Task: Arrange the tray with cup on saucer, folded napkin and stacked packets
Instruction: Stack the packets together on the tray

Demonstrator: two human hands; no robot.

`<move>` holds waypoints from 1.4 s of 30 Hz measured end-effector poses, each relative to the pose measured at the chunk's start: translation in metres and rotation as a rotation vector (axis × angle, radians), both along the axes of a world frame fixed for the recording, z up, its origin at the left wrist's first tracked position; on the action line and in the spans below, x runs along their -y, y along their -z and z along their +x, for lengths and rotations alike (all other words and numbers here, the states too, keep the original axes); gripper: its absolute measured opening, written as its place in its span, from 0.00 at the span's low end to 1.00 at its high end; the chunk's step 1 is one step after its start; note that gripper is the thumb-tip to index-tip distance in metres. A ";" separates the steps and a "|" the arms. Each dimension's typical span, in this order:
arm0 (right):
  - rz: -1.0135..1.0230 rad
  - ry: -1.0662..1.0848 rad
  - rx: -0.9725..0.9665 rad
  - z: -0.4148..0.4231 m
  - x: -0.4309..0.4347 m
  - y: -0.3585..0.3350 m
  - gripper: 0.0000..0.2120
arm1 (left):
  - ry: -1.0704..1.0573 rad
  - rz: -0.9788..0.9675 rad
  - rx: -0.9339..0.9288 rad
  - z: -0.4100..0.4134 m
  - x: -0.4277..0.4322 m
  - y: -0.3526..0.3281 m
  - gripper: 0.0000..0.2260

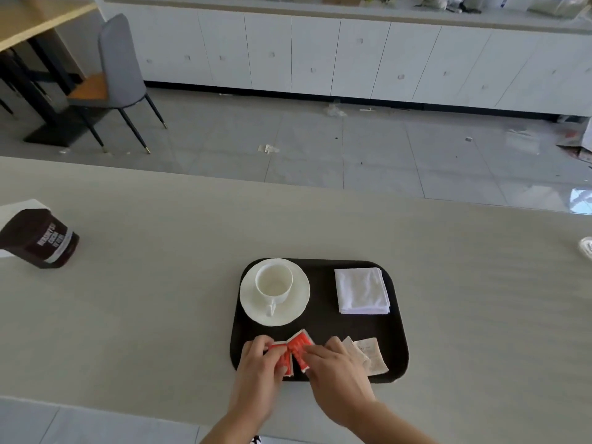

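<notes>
A dark tray (323,318) lies on the pale counter. At its far left a white cup (274,285) stands on a white saucer (299,307), handle toward me. A folded white napkin (362,291) lies at the tray's far right. Along the tray's near edge are red packets (296,347): my left hand (261,360) pinches the left one and my right hand (333,363) presses fingertips on the right one. Beige packets (371,354) lie just right of my right hand, partly hidden by it.
A dark brown cocoa bag (40,238) lies tilted at the counter's far left. A small white object (587,248) sits at the right edge. Beyond the counter are tiled floor, white cabinets and a grey chair (118,78).
</notes>
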State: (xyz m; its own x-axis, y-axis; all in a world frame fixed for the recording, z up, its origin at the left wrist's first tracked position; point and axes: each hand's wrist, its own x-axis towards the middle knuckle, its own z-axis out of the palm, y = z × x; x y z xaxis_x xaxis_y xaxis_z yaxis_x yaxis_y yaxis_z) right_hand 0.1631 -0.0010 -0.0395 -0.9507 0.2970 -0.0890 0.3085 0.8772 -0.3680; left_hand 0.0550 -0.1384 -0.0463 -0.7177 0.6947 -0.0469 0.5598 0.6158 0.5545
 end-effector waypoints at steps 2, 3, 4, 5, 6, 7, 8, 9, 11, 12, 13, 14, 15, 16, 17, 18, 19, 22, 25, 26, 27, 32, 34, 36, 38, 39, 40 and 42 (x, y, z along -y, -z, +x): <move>-0.062 0.007 -0.029 0.002 0.001 0.000 0.11 | -0.013 0.015 0.027 0.002 -0.005 0.000 0.20; -0.089 0.044 -0.050 0.004 -0.001 -0.002 0.10 | -0.020 0.021 0.039 0.002 -0.007 0.001 0.21; -0.106 0.102 -0.075 0.007 -0.005 -0.005 0.10 | -0.031 0.025 0.049 0.002 -0.009 0.001 0.21; -0.111 0.180 -0.105 0.012 -0.012 -0.006 0.10 | -0.042 0.028 0.056 0.002 -0.011 0.003 0.21; -0.106 0.268 -0.136 0.019 -0.021 -0.005 0.11 | -0.051 0.032 0.057 0.002 -0.013 0.005 0.21; -0.096 0.355 -0.154 0.027 -0.031 -0.005 0.12 | -0.055 0.042 0.050 0.004 -0.016 0.006 0.19; -0.087 0.434 -0.153 0.036 -0.043 -0.004 0.12 | -0.060 0.059 0.038 0.006 -0.020 0.008 0.17; -0.081 0.495 -0.127 0.044 -0.054 -0.004 0.11 | -0.070 0.072 0.023 0.009 -0.023 0.009 0.15; -0.079 0.550 -0.004 0.055 -0.069 -0.001 0.14 | -0.095 0.060 0.011 0.014 -0.032 0.010 0.15; -0.071 0.544 0.062 0.057 -0.071 0.000 0.16 | -0.097 0.037 0.007 0.015 -0.036 0.011 0.18; -0.055 0.529 0.115 0.057 -0.071 0.000 0.19 | -0.090 0.010 -0.005 0.017 -0.040 0.012 0.20; -0.028 0.506 0.158 0.055 -0.069 0.000 0.21 | -0.080 -0.016 -0.021 0.018 -0.043 0.013 0.23; 0.007 0.471 0.189 0.052 -0.066 -0.001 0.22 | -0.069 -0.040 -0.035 0.018 -0.045 0.013 0.25; 0.046 0.433 0.202 0.050 -0.063 0.000 0.21 | -0.053 -0.057 -0.053 0.019 -0.045 0.013 0.26; 0.070 0.410 0.197 0.047 -0.062 0.002 0.20 | -0.028 -0.071 -0.081 0.019 -0.045 0.014 0.27; 0.070 0.410 0.185 0.045 -0.061 0.003 0.17 | 0.001 -0.085 -0.113 0.019 -0.043 0.016 0.28; 0.056 0.429 0.172 0.043 -0.062 0.003 0.15 | 0.024 -0.100 -0.135 0.019 -0.041 0.017 0.29; -0.077 0.531 0.105 0.040 -0.066 0.001 0.06 | 0.009 -0.119 -0.113 0.017 -0.039 0.018 0.31; -0.296 0.628 -0.019 0.043 -0.075 -0.006 0.09 | -0.006 -0.125 -0.094 0.016 -0.041 0.016 0.30; -0.356 0.644 -0.066 0.043 -0.079 -0.008 0.12 | -0.011 -0.119 -0.092 0.016 -0.041 0.016 0.30; -0.380 0.635 -0.108 0.044 -0.082 -0.011 0.14 | -0.017 -0.112 -0.089 0.016 -0.041 0.016 0.30; -0.264 0.291 -0.148 0.045 -0.093 -0.016 0.16 | -0.022 -0.087 -0.120 0.017 -0.038 0.021 0.29; -0.197 0.257 -0.084 0.049 -0.099 -0.012 0.12 | -0.017 -0.085 -0.131 0.017 -0.038 0.021 0.29; -0.112 0.313 -0.052 0.053 -0.101 -0.005 0.14 | -0.018 -0.083 -0.129 0.017 -0.038 0.020 0.29; -0.078 0.395 0.048 0.055 -0.098 0.000 0.20 | -0.027 -0.085 -0.119 0.017 -0.038 0.020 0.29; -0.089 0.429 0.098 0.055 -0.095 0.000 0.23 | -0.030 -0.085 -0.115 0.018 -0.038 0.020 0.29; -0.094 0.448 0.136 0.055 -0.091 0.001 0.25 | -0.031 -0.083 -0.113 0.018 -0.038 0.020 0.29; -0.058 0.429 0.179 0.053 -0.083 0.003 0.30 | -0.031 -0.083 -0.113 0.018 -0.037 0.020 0.29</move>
State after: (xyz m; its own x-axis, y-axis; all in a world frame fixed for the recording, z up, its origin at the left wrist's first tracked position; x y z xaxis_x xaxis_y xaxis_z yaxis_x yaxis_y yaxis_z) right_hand 0.2163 0.0824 -0.0428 -0.7113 0.6495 -0.2685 0.7019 0.6361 -0.3205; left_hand 0.0733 -0.1011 -0.0660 -0.7426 0.6694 -0.0209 0.5958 0.6746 0.4358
